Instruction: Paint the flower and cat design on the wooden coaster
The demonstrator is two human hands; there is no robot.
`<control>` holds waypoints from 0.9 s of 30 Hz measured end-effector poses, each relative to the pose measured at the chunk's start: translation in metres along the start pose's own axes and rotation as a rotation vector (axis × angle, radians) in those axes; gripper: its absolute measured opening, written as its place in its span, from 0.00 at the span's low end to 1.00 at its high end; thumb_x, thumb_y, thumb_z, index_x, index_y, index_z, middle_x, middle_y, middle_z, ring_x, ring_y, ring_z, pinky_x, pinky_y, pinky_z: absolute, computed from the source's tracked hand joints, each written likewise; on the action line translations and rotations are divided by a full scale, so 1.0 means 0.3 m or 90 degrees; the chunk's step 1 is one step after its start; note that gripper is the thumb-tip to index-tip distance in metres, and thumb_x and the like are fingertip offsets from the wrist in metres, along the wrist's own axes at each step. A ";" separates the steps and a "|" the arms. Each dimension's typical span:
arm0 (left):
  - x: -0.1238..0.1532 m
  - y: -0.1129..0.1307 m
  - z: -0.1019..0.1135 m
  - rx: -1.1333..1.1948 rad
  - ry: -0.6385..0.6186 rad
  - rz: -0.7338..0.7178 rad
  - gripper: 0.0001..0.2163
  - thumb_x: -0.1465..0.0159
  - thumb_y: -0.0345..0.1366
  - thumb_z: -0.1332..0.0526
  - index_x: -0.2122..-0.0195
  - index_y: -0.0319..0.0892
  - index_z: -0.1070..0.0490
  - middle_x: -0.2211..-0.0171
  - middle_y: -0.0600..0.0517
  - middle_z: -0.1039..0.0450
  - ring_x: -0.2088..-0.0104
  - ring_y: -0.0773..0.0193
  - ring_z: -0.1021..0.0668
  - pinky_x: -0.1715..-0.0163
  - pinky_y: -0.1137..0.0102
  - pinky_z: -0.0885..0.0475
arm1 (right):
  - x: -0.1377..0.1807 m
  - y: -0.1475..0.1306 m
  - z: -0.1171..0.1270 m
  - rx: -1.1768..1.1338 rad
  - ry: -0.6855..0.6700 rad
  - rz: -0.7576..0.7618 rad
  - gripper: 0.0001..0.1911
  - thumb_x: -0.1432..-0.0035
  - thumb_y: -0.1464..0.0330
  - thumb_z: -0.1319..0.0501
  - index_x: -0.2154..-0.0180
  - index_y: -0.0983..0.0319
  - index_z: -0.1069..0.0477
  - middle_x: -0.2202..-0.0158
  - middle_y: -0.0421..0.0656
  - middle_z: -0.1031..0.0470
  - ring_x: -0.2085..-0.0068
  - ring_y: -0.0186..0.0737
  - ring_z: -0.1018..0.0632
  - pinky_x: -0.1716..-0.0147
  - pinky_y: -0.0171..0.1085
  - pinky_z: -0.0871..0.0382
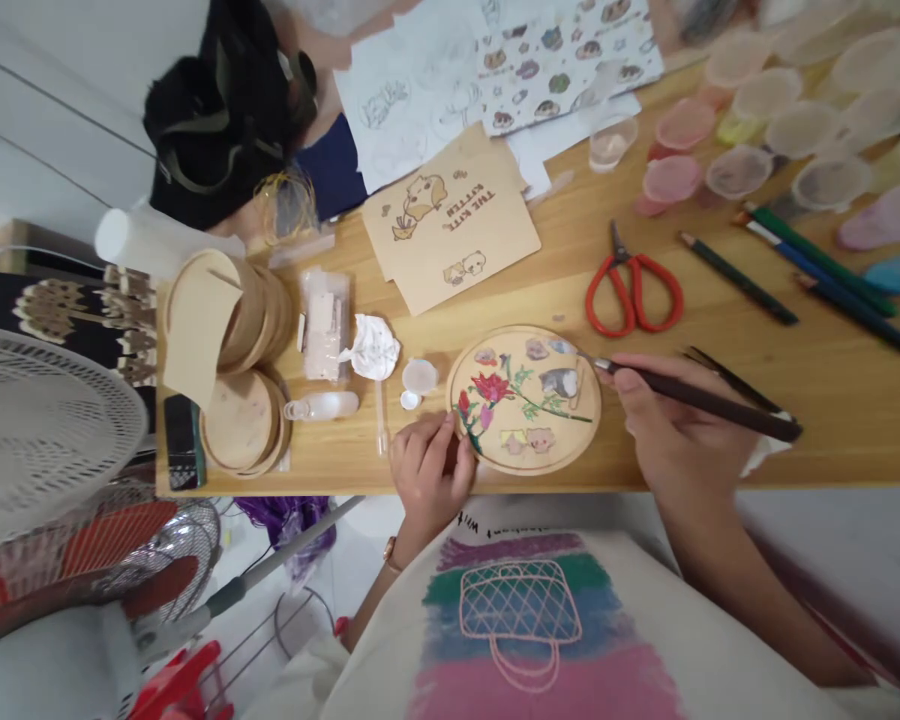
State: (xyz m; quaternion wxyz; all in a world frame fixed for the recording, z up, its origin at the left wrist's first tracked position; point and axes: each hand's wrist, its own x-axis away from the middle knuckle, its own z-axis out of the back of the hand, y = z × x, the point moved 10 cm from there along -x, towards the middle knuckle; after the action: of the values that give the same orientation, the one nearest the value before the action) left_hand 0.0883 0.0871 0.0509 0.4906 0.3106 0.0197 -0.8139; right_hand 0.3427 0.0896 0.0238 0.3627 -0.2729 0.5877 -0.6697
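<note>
A round wooden disc painted with a red flower, green stems and small animal figures lies near the table's front edge. My left hand rests at the disc's left rim, fingers curled and pressing on its edge. My right hand is closed around a dark paintbrush, whose tip touches the disc's upper right part near a grey cat figure.
Red scissors, coloured pencils and several lidded paint cups lie to the right. Stacked wooden discs, a crumpled tissue, a small bottle and a printed wooden board lie to the left. A fan stands at far left.
</note>
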 end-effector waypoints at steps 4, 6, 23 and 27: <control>0.007 -0.009 -0.004 0.014 -0.011 0.010 0.16 0.38 0.29 0.36 0.48 0.40 0.27 0.62 0.44 0.21 0.60 0.57 0.21 0.59 0.62 0.27 | -0.007 0.038 -0.023 -0.019 0.028 -0.047 0.05 0.45 0.64 0.31 0.65 0.58 0.19 0.67 0.41 0.19 0.67 0.38 0.19 0.67 0.38 0.22; 0.009 -0.011 -0.002 0.022 -0.011 0.010 0.17 0.39 0.29 0.35 0.47 0.40 0.27 0.61 0.44 0.21 0.59 0.56 0.21 0.59 0.61 0.26 | -0.003 0.042 -0.015 -0.022 0.049 -0.055 0.06 0.46 0.65 0.31 0.65 0.59 0.19 0.68 0.41 0.19 0.69 0.37 0.19 0.70 0.36 0.23; 0.007 -0.015 -0.004 0.028 -0.020 0.022 0.21 0.40 0.29 0.34 0.45 0.42 0.28 0.59 0.45 0.19 0.59 0.56 0.19 0.58 0.61 0.24 | -0.002 0.035 -0.007 -0.014 0.067 -0.039 0.06 0.47 0.67 0.29 0.65 0.58 0.18 0.68 0.42 0.18 0.70 0.36 0.18 0.72 0.33 0.21; 0.005 -0.015 -0.002 0.024 -0.015 0.024 0.20 0.40 0.29 0.34 0.46 0.41 0.28 0.60 0.44 0.19 0.60 0.57 0.19 0.59 0.61 0.23 | -0.004 0.030 -0.013 -0.015 0.061 -0.027 0.06 0.47 0.68 0.29 0.65 0.58 0.18 0.69 0.41 0.18 0.70 0.34 0.18 0.72 0.31 0.22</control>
State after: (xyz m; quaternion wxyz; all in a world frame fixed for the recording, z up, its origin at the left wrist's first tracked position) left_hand 0.0845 0.0883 0.0485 0.4999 0.3104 -0.0074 -0.8085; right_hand 0.3420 0.0925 0.0143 0.3165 -0.2571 0.6062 -0.6828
